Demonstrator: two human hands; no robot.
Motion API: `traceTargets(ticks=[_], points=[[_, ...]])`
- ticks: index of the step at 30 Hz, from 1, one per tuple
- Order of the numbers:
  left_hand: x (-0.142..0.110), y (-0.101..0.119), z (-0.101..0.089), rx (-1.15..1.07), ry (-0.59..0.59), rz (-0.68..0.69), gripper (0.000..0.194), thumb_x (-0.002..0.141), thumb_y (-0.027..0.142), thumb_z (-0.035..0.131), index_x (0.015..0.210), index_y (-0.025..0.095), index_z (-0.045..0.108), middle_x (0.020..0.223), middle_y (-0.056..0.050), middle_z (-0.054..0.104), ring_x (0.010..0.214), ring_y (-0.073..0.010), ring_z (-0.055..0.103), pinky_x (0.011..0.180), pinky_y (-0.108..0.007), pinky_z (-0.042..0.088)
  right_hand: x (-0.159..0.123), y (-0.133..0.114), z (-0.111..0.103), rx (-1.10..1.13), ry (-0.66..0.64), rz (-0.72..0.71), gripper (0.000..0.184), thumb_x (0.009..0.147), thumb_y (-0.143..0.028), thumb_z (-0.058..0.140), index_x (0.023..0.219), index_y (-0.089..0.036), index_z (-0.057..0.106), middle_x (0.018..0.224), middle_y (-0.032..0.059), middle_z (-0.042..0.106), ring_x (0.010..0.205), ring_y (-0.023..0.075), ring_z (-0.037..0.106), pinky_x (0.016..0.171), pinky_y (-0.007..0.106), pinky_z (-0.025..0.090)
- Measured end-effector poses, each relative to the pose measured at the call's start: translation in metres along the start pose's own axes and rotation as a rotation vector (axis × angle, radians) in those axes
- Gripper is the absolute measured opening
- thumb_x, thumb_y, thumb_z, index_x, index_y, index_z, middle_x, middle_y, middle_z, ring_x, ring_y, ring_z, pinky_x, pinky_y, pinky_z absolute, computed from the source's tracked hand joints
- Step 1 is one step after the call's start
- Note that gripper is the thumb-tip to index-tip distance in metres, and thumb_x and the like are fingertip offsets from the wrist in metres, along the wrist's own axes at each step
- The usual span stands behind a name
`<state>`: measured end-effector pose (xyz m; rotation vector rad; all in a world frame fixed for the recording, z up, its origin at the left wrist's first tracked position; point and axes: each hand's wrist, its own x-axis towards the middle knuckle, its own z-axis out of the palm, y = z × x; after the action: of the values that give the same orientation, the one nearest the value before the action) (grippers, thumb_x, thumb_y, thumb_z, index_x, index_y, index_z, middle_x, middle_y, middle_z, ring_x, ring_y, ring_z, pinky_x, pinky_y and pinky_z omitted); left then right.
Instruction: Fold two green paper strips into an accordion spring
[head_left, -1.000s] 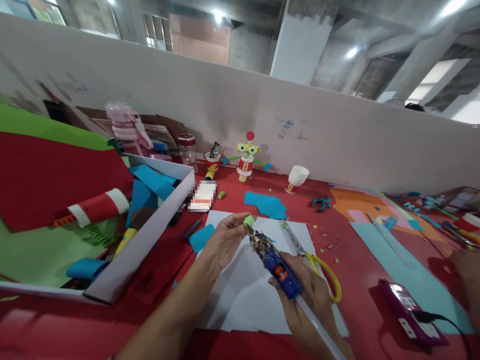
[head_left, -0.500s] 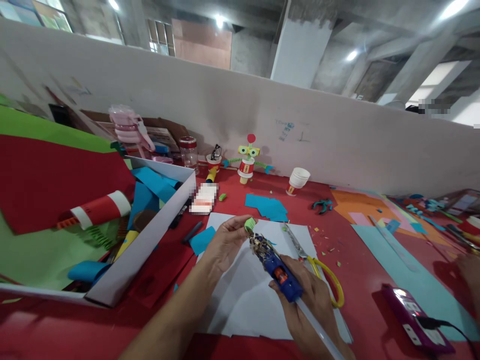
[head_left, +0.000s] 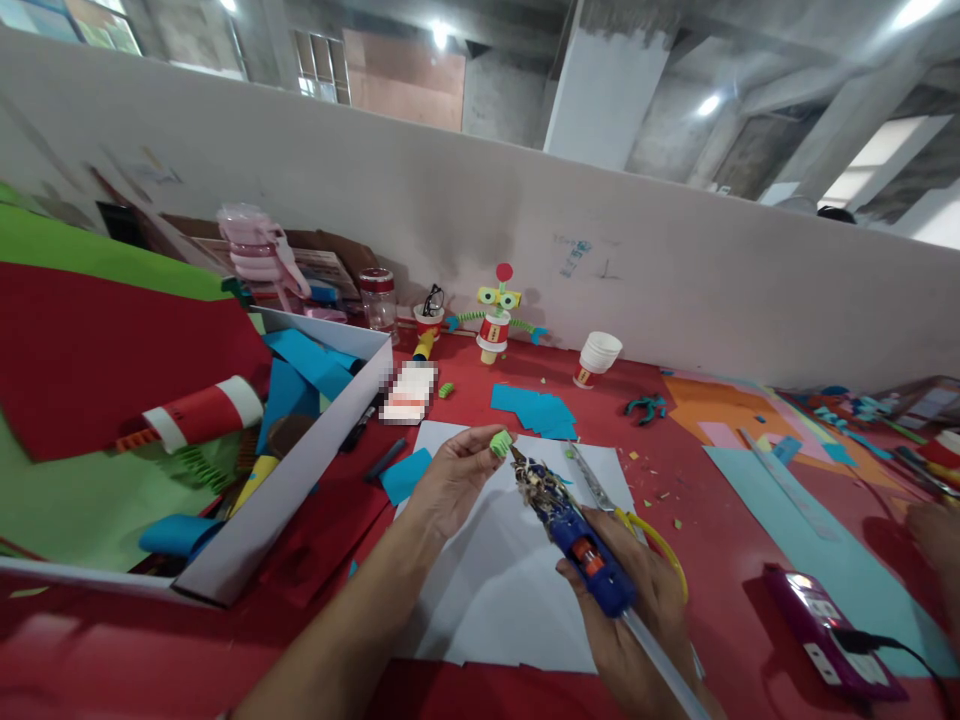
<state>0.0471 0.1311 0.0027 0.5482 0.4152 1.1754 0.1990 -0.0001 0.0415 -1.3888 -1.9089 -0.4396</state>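
Between the fingertips of my left hand point(head_left: 459, 478) is a small green folded paper spring point(head_left: 501, 444). My right hand point(head_left: 637, 590) grips a blue hot glue gun point(head_left: 589, 555), with a clear glue stick point(head_left: 660, 660) poking out of its rear. Old glue and scraps crust the gun's front, and its nozzle points at the green spring, a small gap apart. Both hands are above white paper sheets point(head_left: 510, 590). Yellow-handled scissors point(head_left: 660, 545) lie partly hidden behind my right hand. Blue paper pieces point(head_left: 534, 410) rest just beyond the sheets.
A white box point(head_left: 300, 460) with paper parts stands left. At the back are a paper-cup robot figure point(head_left: 493, 330), stacked cups point(head_left: 597, 358) and a jar point(head_left: 378, 300). Green pliers point(head_left: 645, 408) lie right of centre; a purple power box point(head_left: 832, 635) sits front right, near another person's hand point(head_left: 934, 540).
The glue gun in my right hand has drawn back to the right and slightly down, away from the green spring. My left hand still holds the spring, now turned slightly.
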Motion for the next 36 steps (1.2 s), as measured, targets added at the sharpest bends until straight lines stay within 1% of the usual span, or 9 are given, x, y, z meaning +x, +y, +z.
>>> traceTargets(ticks=[5, 9, 12, 15, 18, 22, 26, 30, 36], points=[[-0.003, 0.002, 0.003, 0.025, -0.004, -0.015, 0.03, 0.048, 0.016, 0.085, 0.076, 0.017, 0.073, 0.075, -0.003, 0.073, 0.063, -0.0121, 0.061, 0.064, -0.025, 0.044, -0.001, -0.002, 0.001, 0.001, -0.025, -0.027, 0.032, 0.089, -0.024, 0.047, 0.12, -0.016, 0.049, 0.095, 0.0113, 0.069, 0.086, 0.0245, 0.068, 0.07, 0.034, 0.055], [-0.004, 0.005, 0.006, 0.024, 0.003, -0.012, 0.031, 0.046, 0.018, 0.086, 0.075, 0.018, 0.074, 0.071, -0.002, 0.072, 0.062, -0.0113, 0.06, 0.062, -0.023, 0.044, 0.002, 0.0, 0.003, 0.019, -0.019, -0.084, 0.034, 0.088, -0.022, 0.048, 0.121, -0.015, 0.048, 0.094, 0.0113, 0.07, 0.082, 0.0232, 0.068, 0.066, 0.032, 0.055], [-0.005, 0.005, 0.006, 0.019, -0.009, -0.01, 0.034, 0.044, 0.018, 0.087, 0.074, 0.018, 0.074, 0.071, -0.002, 0.072, 0.063, -0.0108, 0.06, 0.062, -0.022, 0.044, 0.003, 0.001, 0.005, 0.033, -0.044, -0.114, 0.033, 0.089, -0.022, 0.048, 0.121, -0.015, 0.047, 0.092, 0.0101, 0.07, 0.079, 0.0217, 0.069, 0.065, 0.031, 0.055], [-0.005, 0.006, 0.007, 0.022, -0.016, -0.016, 0.032, 0.045, 0.019, 0.087, 0.075, 0.018, 0.074, 0.072, -0.002, 0.073, 0.062, -0.0109, 0.061, 0.06, -0.022, 0.044, 0.001, 0.002, 0.006, 0.007, -0.045, -0.121, 0.034, 0.089, -0.026, 0.05, 0.122, -0.016, 0.046, 0.092, 0.0095, 0.071, 0.078, 0.0215, 0.069, 0.065, 0.031, 0.056], [-0.006, 0.007, 0.008, 0.029, -0.015, -0.019, 0.03, 0.047, 0.019, 0.086, 0.075, 0.018, 0.074, 0.072, -0.002, 0.072, 0.061, -0.0111, 0.061, 0.059, -0.022, 0.045, -0.002, 0.001, 0.006, -0.022, -0.058, -0.124, 0.037, 0.089, -0.028, 0.05, 0.124, -0.015, 0.045, 0.095, 0.0102, 0.07, 0.083, 0.0231, 0.068, 0.066, 0.033, 0.056], [-0.007, 0.008, 0.009, 0.032, -0.005, -0.021, 0.029, 0.048, 0.018, 0.086, 0.074, 0.018, 0.074, 0.072, -0.002, 0.072, 0.062, -0.012, 0.062, 0.06, -0.023, 0.046, -0.005, 0.001, 0.006, -0.038, -0.113, -0.135, 0.04, 0.089, -0.023, 0.048, 0.128, -0.014, 0.043, 0.102, 0.0119, 0.069, 0.089, 0.0246, 0.067, 0.068, 0.034, 0.056], [-0.007, 0.008, 0.009, 0.041, -0.006, -0.01, 0.026, 0.052, 0.016, 0.084, 0.076, 0.018, 0.073, 0.07, -0.001, 0.071, 0.061, -0.0122, 0.062, 0.064, -0.024, 0.046, -0.005, 0.001, 0.007, -0.031, -0.111, -0.122, 0.043, 0.088, -0.021, 0.049, 0.13, -0.016, 0.041, 0.102, 0.0109, 0.069, 0.088, 0.0245, 0.067, 0.069, 0.034, 0.055], [-0.008, 0.009, 0.009, 0.038, -0.019, -0.024, 0.026, 0.051, 0.016, 0.084, 0.075, 0.018, 0.073, 0.073, -0.001, 0.072, 0.063, -0.012, 0.063, 0.064, -0.023, 0.047, -0.003, 0.001, 0.006, 0.029, -0.127, -0.093, 0.04, 0.088, -0.025, 0.052, 0.125, -0.014, 0.043, 0.1, 0.0123, 0.069, 0.086, 0.0241, 0.068, 0.069, 0.034, 0.056], [-0.008, 0.008, 0.01, 0.04, -0.022, -0.029, 0.029, 0.047, 0.018, 0.086, 0.073, 0.019, 0.074, 0.071, -0.001, 0.072, 0.061, -0.0115, 0.062, 0.06, -0.022, 0.046, 0.0, 0.0, -0.002, 0.044, -0.164, -0.097, 0.038, 0.088, -0.02, 0.049, 0.125, -0.015, 0.042, 0.098, 0.0122, 0.069, 0.084, 0.0239, 0.068, 0.072, 0.036, 0.056]])
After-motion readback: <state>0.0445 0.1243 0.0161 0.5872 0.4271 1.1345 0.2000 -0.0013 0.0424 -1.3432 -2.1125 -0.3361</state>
